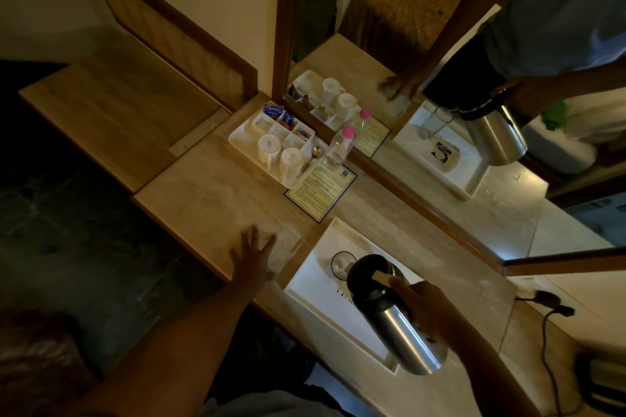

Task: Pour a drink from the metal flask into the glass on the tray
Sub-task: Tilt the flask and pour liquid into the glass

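1. Steel catches my eye first: the metal flask [396,318] hangs tilted above the white tray [311,281], its black lid end leaning toward the glass [342,263].
2. My right hand [430,311] is wrapped around the flask's upper body and handle side, fingers closed on it, thumb near the lid's pale lever.
3. I see the glass standing upright on the tray, just beside the flask's black top and partly hidden by it; I cannot tell whether any liquid is running.
4. My left hand [254,256] lies flat on the marble counter [210,200], fingers spread wide, holding nothing, just left of the tray.
5. Farther back I see a smaller white caddy [244,137] holding two cups and tea sachets, with a pink-capped bottle [340,147] and a printed card [321,191] beside it.
6. A mirror [474,95] along the counter's far edge reflects the flask, glass and both hands.
7. A black cable [548,325] trails on the counter at the right.
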The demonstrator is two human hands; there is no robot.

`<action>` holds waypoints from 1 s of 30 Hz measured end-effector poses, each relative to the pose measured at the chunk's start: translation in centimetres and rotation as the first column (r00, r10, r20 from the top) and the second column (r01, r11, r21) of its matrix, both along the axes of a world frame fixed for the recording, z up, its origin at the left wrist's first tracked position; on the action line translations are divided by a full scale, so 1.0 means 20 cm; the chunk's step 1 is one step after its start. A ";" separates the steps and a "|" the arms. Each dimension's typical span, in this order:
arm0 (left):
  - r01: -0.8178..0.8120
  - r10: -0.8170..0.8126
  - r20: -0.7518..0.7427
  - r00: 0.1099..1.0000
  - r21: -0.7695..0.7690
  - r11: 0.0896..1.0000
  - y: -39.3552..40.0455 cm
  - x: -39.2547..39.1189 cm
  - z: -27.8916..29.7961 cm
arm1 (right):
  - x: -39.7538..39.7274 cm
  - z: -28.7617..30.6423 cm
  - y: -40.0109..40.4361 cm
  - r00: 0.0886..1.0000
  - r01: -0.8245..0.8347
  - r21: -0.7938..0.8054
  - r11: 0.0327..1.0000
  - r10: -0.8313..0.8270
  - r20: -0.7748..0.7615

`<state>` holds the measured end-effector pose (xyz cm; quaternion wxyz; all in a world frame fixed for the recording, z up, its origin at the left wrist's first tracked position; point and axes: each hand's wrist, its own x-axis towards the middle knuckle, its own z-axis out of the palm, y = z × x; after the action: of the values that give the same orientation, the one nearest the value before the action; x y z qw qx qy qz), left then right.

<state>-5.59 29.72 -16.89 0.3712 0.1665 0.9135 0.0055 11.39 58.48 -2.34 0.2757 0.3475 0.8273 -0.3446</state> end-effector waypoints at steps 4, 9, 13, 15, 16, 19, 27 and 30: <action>-0.005 0.005 0.005 1.000 0.009 1.000 0.00 0.00 0.00 | -0.01 0.00 0.00 0.999 0.035 -0.012 0.999 -0.035 0.025; -0.012 0.011 0.008 1.000 0.007 1.000 0.00 0.00 0.00 | -0.02 0.01 -0.01 0.999 -0.024 0.002 1.000 0.024 0.021; -0.015 0.015 0.006 1.000 0.017 1.000 0.00 -0.01 0.00 | -0.03 0.01 -0.01 0.999 -0.026 0.014 1.000 0.026 0.021; -0.015 0.015 0.004 1.000 0.012 1.000 0.00 -0.01 0.00 | -0.04 0.01 -0.01 1.000 0.001 -0.005 1.000 -0.001 0.017; -0.016 0.016 0.007 1.000 0.011 1.000 0.00 -0.01 0.00 | -0.04 0.02 -0.01 1.000 0.017 -0.015 1.000 -0.016 0.020; -0.016 0.015 0.008 1.000 0.006 1.000 0.00 -0.01 0.00 | -0.05 0.02 -0.01 0.999 0.033 -0.028 0.999 -0.032 0.037; -0.015 0.015 0.001 1.000 0.006 1.000 0.00 -0.01 0.00 | -0.06 0.05 -0.02 0.993 0.091 0.015 0.996 -0.092 0.071; -0.013 0.013 0.006 1.000 0.002 1.000 0.00 -0.01 0.00 | -0.07 0.06 -0.03 0.992 0.100 0.019 0.995 -0.101 0.078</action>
<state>-5.80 29.78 -16.89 0.3740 0.1610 0.9133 0.0094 10.00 57.91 -1.21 0.2880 0.4040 0.7998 -0.3379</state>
